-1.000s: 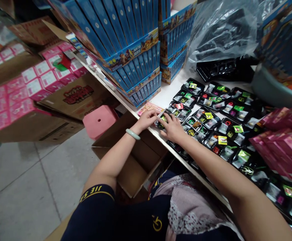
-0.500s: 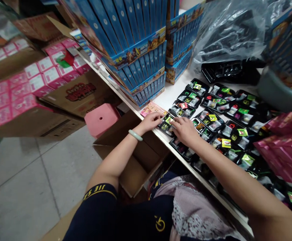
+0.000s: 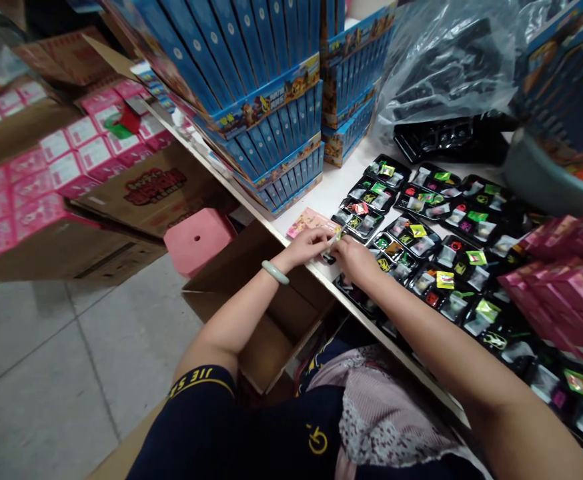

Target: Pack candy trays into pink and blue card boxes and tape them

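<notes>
My left hand (image 3: 310, 246) is closed, its fingertips pinched together above the table's front edge. My right hand (image 3: 355, 260) is closed as well, meeting it from the right. Between the fingertips shows a thin, pale strip (image 3: 337, 236) with a yellow-green bit; its kind is too small to tell. Beneath the fingers a black plastic tray (image 3: 327, 257) is mostly hidden. A flat pink printed card or box (image 3: 309, 221) lies just behind my left hand. To the right, several black compartment trays (image 3: 364, 208) hold small colourful toys and packets.
Stacked blue boxes (image 3: 271, 127) stand behind my hands. A plastic bag (image 3: 446, 67) with black trays and a grey basin (image 3: 546, 173) are at the back right. Pink boxes (image 3: 566, 280) stand at right. Left are a pink stool (image 3: 199, 240) and an open carton (image 3: 266, 333) below the table.
My right hand has moved left and down towards my left hand, and its fingers have closed. The thin pale strip now shows between the fingertips. The view has shifted slightly.
</notes>
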Action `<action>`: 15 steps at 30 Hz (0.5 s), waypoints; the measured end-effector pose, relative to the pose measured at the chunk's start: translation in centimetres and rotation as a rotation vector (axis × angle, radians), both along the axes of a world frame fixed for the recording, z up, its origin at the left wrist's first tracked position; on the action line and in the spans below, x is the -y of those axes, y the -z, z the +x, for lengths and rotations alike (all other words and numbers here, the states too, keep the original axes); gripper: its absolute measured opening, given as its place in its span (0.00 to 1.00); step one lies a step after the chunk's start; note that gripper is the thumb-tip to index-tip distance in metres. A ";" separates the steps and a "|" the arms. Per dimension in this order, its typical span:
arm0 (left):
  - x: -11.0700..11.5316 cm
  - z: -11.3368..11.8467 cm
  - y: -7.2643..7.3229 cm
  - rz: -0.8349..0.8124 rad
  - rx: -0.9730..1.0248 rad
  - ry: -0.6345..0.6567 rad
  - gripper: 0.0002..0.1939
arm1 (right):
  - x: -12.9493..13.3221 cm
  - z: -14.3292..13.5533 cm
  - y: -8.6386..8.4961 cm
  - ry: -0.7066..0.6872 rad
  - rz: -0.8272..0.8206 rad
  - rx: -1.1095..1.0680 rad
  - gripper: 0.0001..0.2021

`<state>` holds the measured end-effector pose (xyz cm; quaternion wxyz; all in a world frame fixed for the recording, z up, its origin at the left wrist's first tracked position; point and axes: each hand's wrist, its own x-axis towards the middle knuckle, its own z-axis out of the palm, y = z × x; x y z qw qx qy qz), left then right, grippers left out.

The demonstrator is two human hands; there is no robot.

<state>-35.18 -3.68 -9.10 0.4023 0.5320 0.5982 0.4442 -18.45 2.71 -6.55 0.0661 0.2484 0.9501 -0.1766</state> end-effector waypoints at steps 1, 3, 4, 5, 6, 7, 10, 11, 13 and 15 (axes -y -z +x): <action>0.1 -0.1 -0.1 0.003 -0.001 -0.031 0.14 | -0.1 0.0 0.1 -0.017 -0.002 -0.012 0.16; 0.4 -0.3 -0.2 0.001 0.019 -0.068 0.14 | -0.1 0.0 0.4 -0.052 -0.005 -0.042 0.18; 0.5 -0.5 -0.2 -0.009 0.034 -0.065 0.14 | -0.1 -0.1 0.5 -0.079 -0.016 -0.063 0.20; 0.6 -0.6 -0.3 -0.024 0.050 -0.055 0.14 | -0.1 -0.2 0.6 -0.104 -0.034 -0.085 0.21; 0.7 -0.7 -0.3 -0.041 0.061 -0.049 0.14 | -0.1 -0.4 0.7 -0.126 -0.056 -0.105 0.21; 0.7 -0.9 -0.4 -0.048 0.061 -0.051 0.15 | -0.1 -0.5 0.8 -0.145 -0.077 -0.124 0.22; 0.6 -1.2 -0.6 -0.010 0.017 -0.099 0.14 | -0.2 -0.7 0.9 -0.165 -0.097 -0.164 0.21; 0.5 -1.3 -0.6 0.005 0.000 -0.116 0.14 | -0.2 -0.7 0.9 -0.159 -0.091 -0.168 0.21; 0.3 -1.5 -0.6 0.009 -0.023 -0.129 0.15 | -0.2 -0.9 0.9 -0.153 -0.085 -0.159 0.21; 0.1 -1.8 -0.6 -0.012 -0.042 -0.112 0.15 | 0.1 -1.5 0.9 -0.175 -0.099 -0.136 0.21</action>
